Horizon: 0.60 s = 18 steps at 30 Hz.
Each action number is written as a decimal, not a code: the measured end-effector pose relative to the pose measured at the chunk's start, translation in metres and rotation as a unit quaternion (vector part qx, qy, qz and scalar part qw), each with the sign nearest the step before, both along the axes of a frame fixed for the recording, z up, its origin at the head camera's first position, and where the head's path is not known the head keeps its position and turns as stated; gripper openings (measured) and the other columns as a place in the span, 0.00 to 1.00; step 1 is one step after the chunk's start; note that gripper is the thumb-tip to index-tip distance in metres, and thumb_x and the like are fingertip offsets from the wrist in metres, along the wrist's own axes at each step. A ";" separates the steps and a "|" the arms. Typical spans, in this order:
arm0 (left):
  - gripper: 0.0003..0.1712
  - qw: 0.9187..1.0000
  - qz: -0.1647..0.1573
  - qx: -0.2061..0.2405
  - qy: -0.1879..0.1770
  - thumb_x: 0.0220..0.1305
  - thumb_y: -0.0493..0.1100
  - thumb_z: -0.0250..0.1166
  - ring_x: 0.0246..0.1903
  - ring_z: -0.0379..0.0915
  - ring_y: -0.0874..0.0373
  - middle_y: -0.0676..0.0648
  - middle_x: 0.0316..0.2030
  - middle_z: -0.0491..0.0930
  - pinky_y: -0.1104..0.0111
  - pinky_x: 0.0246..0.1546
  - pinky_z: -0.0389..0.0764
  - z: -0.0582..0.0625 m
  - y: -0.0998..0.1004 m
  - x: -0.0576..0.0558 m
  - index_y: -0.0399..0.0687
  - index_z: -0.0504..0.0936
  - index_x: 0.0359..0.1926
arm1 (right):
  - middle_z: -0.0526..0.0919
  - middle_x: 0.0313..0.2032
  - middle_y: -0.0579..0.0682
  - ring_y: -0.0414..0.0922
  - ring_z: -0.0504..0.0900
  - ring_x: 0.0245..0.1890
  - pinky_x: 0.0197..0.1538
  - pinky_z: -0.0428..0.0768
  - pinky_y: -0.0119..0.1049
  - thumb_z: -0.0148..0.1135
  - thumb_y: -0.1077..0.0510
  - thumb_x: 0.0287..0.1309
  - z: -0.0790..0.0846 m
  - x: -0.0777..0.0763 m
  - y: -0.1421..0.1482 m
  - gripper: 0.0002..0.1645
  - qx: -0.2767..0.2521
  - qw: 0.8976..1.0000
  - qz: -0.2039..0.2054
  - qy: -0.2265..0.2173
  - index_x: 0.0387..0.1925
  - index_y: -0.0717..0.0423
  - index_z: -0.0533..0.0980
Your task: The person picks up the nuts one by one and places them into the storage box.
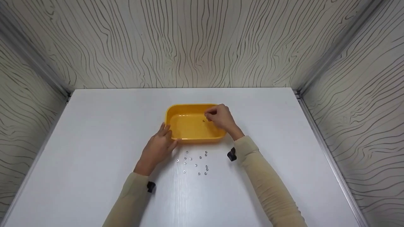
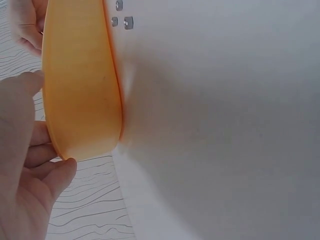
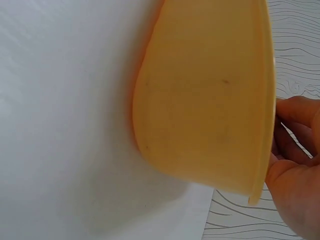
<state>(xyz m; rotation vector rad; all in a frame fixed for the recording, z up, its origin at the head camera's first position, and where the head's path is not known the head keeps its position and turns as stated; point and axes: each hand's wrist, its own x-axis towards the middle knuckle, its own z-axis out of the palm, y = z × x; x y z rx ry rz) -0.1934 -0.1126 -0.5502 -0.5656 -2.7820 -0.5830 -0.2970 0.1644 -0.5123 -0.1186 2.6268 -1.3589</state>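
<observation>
A yellow plastic bin [image 1: 186, 127] stands on the white table. My left hand [image 1: 157, 146] grips its near left corner; in the left wrist view, the fingertips [image 2: 64, 174] bend over the rim. Above the bin's right part is my right hand [image 1: 221, 117], its fingers curled and thumb close to the index finger. Just below those fingertips shows one small metal nut [image 1: 203, 120]; whether anything is between them is too small to tell. In the right wrist view, the bin's wall [image 3: 205, 100] hides the fingertips. Several silver nuts [image 1: 195, 165] lie scattered in front of the bin.
The white table [image 1: 94, 132] extends around the bin on all sides. Patterned panels [image 1: 189, 44] rise behind it and at both sides. A dark wrist device [image 1: 232, 155] hangs by the right cuff, another dark one [image 1: 151, 186] by the left.
</observation>
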 end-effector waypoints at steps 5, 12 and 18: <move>0.27 1.000 0.000 -0.006 0.006 0.74 0.57 0.65 0.72 0.70 0.34 0.32 0.68 0.77 0.46 0.61 0.84 -0.001 0.000 0.000 0.32 0.84 0.49 | 0.89 0.40 0.52 0.45 0.83 0.38 0.46 0.87 0.33 0.66 0.59 0.71 -0.001 0.001 -0.001 0.13 0.009 1.000 0.004 -0.002 0.51 0.60 0.88; 0.29 1.000 0.006 0.000 -0.001 0.74 0.57 0.65 0.73 0.70 0.34 0.32 0.69 0.77 0.46 0.63 0.83 -0.001 0.000 -0.001 0.32 0.84 0.50 | 0.89 0.40 0.53 0.45 0.83 0.37 0.44 0.86 0.34 0.65 0.60 0.71 0.004 0.004 -0.001 0.13 0.007 1.000 0.012 0.022 0.51 0.61 0.87; 0.28 1.000 0.002 -0.006 0.007 0.74 0.57 0.65 0.72 0.71 0.35 0.32 0.68 0.78 0.47 0.61 0.85 -0.002 0.001 0.000 0.32 0.84 0.49 | 0.90 0.37 0.53 0.44 0.84 0.35 0.42 0.87 0.33 0.66 0.58 0.71 0.010 0.012 0.001 0.12 0.004 0.998 0.025 0.056 0.48 0.60 0.88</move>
